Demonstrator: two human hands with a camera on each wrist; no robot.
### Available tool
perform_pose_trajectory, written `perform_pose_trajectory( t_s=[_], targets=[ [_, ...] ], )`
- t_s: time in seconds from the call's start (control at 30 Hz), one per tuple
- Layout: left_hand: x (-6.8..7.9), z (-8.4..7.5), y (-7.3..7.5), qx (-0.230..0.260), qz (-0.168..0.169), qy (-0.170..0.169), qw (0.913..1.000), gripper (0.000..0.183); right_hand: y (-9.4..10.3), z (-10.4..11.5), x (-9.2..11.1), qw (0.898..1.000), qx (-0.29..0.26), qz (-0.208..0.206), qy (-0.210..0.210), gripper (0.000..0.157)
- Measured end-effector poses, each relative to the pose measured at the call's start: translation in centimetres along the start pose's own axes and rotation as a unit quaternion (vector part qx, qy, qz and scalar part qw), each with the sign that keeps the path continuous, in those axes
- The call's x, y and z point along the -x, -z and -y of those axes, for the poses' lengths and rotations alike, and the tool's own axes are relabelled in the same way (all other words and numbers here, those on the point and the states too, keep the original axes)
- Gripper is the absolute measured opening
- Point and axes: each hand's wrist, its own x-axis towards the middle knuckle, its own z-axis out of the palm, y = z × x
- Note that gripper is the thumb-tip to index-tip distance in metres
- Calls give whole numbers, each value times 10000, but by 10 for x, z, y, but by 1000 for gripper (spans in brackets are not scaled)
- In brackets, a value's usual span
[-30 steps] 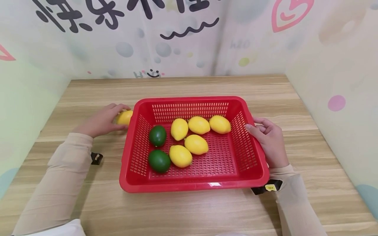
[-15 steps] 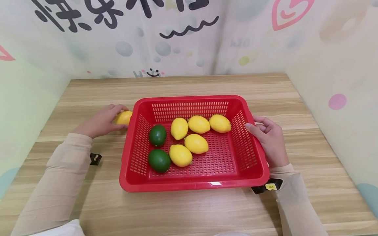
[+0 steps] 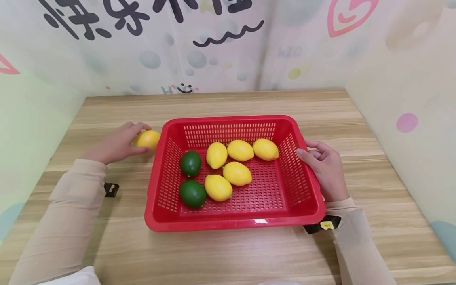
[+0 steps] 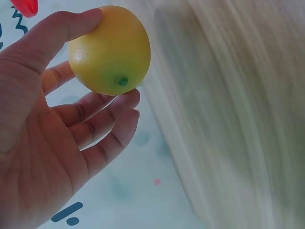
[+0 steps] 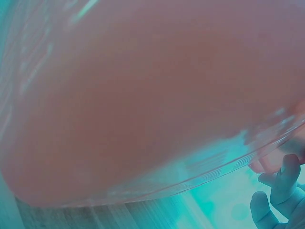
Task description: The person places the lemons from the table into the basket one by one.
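Observation:
Just left of the red basket (image 3: 235, 226), my left hand (image 3: 119, 143) holds a lemon (image 3: 147, 139) between thumb and fingers. The left wrist view shows this lemon (image 4: 112, 52) with its green-tinged stem end facing the camera. My right hand (image 3: 327, 170) grips the basket's right rim, thumb on top and fingers curled below. In the right wrist view, the blurred basket wall (image 5: 143, 95) fills most of the frame, with fingers (image 5: 286, 181) at the lower right. Inside the basket lie several lemons (image 3: 236, 173) and two dark green, rounded fruits (image 3: 192, 194) along its left side.
The basket stands on a wood-grain table (image 3: 213, 257). A patterned wall (image 3: 228, 63) with black lettering rises behind the table, and side walls border it left and right. Black wrist straps (image 3: 111, 189) sit under both forearms.
My left hand has shifted slightly left and away from me with the lemon, so more of the lemon shows beside the basket. My right hand and the basket stay where they were.

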Motion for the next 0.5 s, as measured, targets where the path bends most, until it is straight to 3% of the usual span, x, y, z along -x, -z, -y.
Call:
perform_pose_trajectory(
  t_s=[0.2, 0.5],
  targets=[
    [2, -1, 4, -34, 17, 66, 10000, 56, 0, 0, 0, 10000, 1, -14, -76, 57],
    [5, -2, 8, -152, -139, -105, 9997, 56, 0, 0, 0, 10000, 7, -14, -47, 59]
  ],
)
